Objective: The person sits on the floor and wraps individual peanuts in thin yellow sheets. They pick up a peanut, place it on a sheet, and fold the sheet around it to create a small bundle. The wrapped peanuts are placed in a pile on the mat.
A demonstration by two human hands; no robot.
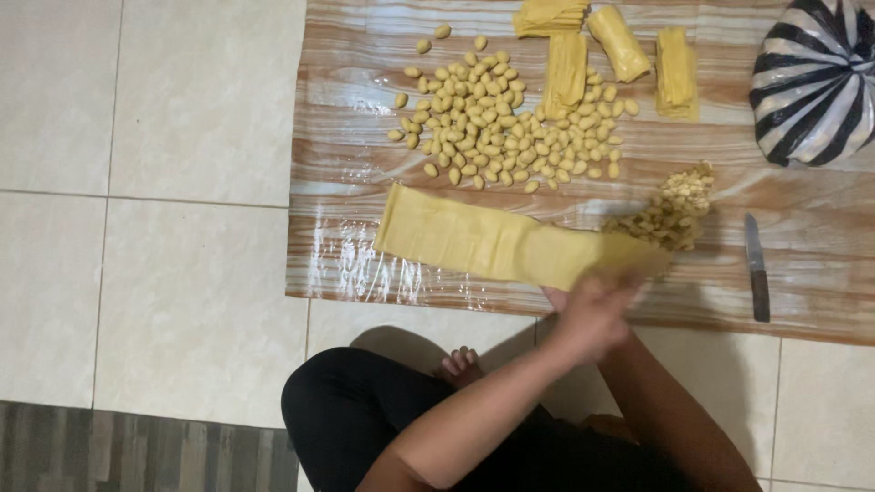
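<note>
While seated on the tile floor [182, 273], a person works both hands, blurred and overlapped, at the near end of a long yellow dough strip [492, 244] lying across a wood-grain plastic mat [802, 273]. Left hand [583, 314] & right hand [612, 293] seem to pinch the strip's end; exact grip can't be told. Shaped dough pieces [501, 118] lie spread apart, prob. to avoid sticking; knife [756, 267] rests w/in reach at right.
</note>
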